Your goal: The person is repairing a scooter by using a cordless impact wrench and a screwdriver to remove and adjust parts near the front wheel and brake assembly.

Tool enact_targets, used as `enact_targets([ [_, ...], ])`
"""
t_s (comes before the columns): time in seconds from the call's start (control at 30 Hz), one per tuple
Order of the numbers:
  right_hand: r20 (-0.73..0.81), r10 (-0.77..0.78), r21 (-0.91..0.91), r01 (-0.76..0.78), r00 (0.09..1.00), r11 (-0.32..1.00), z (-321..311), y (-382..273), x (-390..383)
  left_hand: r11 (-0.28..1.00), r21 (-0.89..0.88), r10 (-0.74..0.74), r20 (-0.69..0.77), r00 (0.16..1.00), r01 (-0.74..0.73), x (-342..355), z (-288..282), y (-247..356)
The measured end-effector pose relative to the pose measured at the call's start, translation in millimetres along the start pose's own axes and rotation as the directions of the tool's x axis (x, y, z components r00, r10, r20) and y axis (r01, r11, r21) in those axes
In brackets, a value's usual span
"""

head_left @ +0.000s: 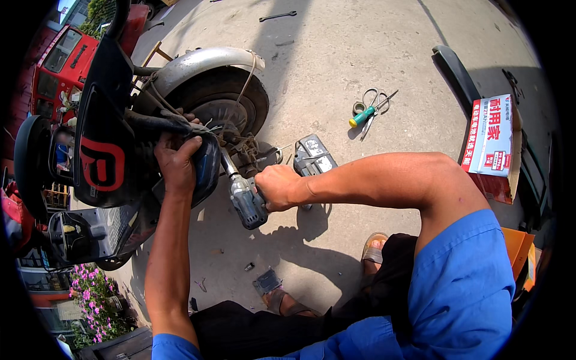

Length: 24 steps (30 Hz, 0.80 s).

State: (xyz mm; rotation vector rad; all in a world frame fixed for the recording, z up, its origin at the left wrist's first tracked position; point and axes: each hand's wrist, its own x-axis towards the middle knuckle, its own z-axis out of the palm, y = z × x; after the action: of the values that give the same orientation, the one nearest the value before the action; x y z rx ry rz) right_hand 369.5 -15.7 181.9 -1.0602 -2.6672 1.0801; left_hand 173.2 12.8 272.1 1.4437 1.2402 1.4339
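I see the left hand [176, 157] clamped on the black scooter [102, 150] bodywork beside the front wheel [219, 99]. The right hand [277, 187] is fisted round a grey impact wrench [245, 198], nose at the axle. Scissors [373, 102] and screwdriver [367, 113] lie on the concrete floor [336, 54] farther right.

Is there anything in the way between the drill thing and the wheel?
Nothing visible blocks it. The right hand grips the power wrench, and its shaft runs straight up to the wheel hub. The left hand rests on the dark body panel beside it, with loose wires just above.
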Motion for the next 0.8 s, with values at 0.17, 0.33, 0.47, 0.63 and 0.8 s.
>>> enact_targets([
  [0.17, -0.026, -0.025, 0.006, 0.025, 0.999, 1.0, 3.6, 2.8, 0.9, 1.0, 0.015, -0.016, -0.005, 1.0, 0.016, -0.4, 2.0, 0.8],
  [0.33, -0.04, -0.031, 0.003, 0.031, 0.999, 1.0, 2.9, 2.6, 0.0, 1.0, 0.001, 0.001, 0.005, 1.0, -0.001, 0.3, -0.3, -0.9],
  [0.47, -0.02, -0.015, 0.005, 0.015, 1.0, 1.0, 4.2, 2.8, 1.9, 1.0, -0.007, 0.008, 0.01, 1.0, -0.008, 0.7, -0.9, -1.6],
  [0.63, -0.027, -0.012, -0.012, 0.011, 1.0, 1.0, 4.2, 2.7, 1.6, 1.0, 0.009, -0.006, 0.003, 1.0, 0.006, 0.7, -0.1, -1.0],
  [0.8, -0.021, -0.008, -0.01, 0.008, 1.0, 1.0, 3.0, 1.2, 0.4, 1.0, -0.002, 0.004, 0.009, 1.0, -0.004, 1.1, -1.5, -2.2],
])
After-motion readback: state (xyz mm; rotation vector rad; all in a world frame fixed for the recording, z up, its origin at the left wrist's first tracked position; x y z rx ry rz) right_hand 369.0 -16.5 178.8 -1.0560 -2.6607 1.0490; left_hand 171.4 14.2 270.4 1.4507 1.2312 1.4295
